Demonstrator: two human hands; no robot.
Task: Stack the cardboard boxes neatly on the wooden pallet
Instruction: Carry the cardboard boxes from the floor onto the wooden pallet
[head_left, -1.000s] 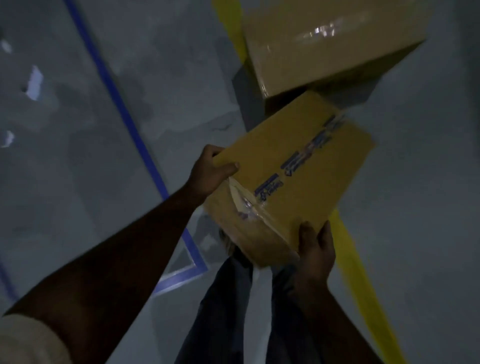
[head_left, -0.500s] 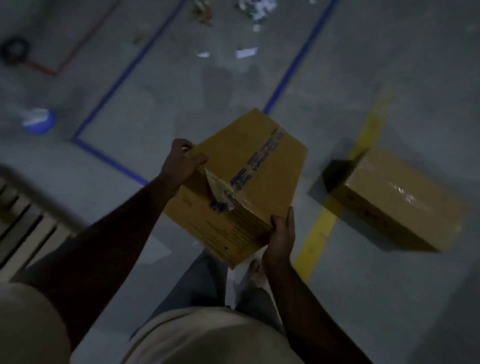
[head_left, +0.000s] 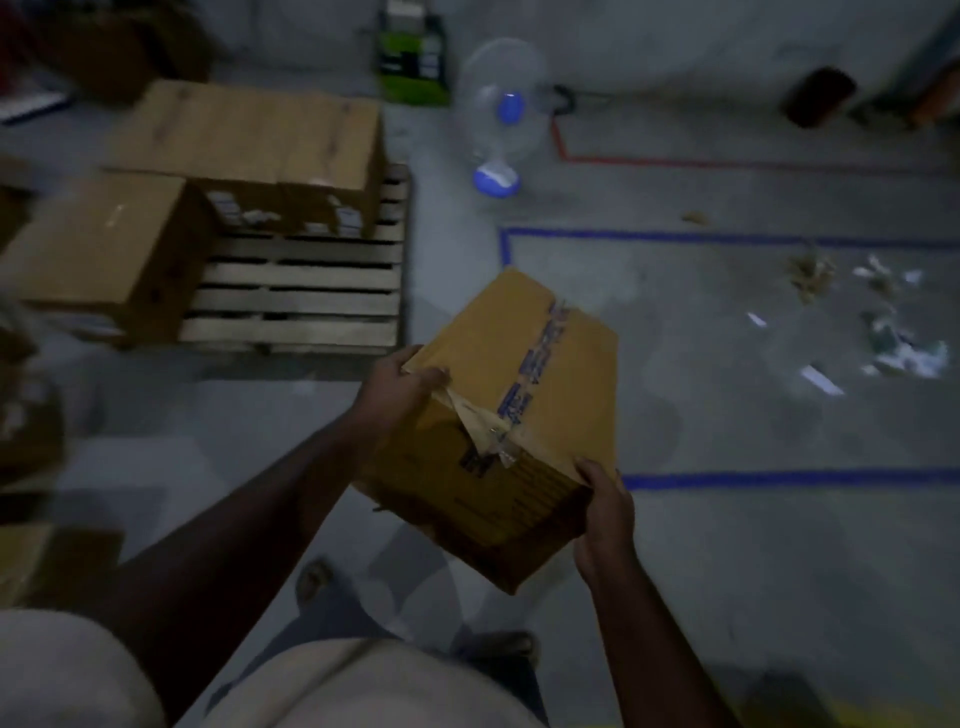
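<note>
Dim room w/ grey concrete floor (head_left: 727, 571) marked by blue tape lines (head_left: 727, 238) and a red line (head_left: 675, 163) farther back. White/blue pedestal fan (head_left: 501, 114) stands on the floor near the back wall, a green-labelled item (head_left: 413, 57) just left of it. Paper and cardboard scraps (head_left: 883, 332) lie scattered at right.

Wooden pallet (head_left: 296, 291) sits on the floor at upper left, slats running left-right. On it: a back block of boxes (head_left: 249, 140), seams suggest approx 2-3 side by side, exact count blurred, plus 1 box (head_left: 98, 249) at the front-left corner, overhanging the edge. Near-right part of the pallet bare.

1 held box (head_left: 519, 395) in mid-air, in front of the person, right of the pallet and apart from it. It's tilted, near end low; long axis and blue-printed tape seam run away from the person, angled up-right. Tape torn at the near end.

Left hand (head_left: 395, 389): fingers curled over the box's near-left top edge, gripping. Right hand (head_left: 605, 514): fingers wrapped on the near-right bottom corner, gripping.
</note>
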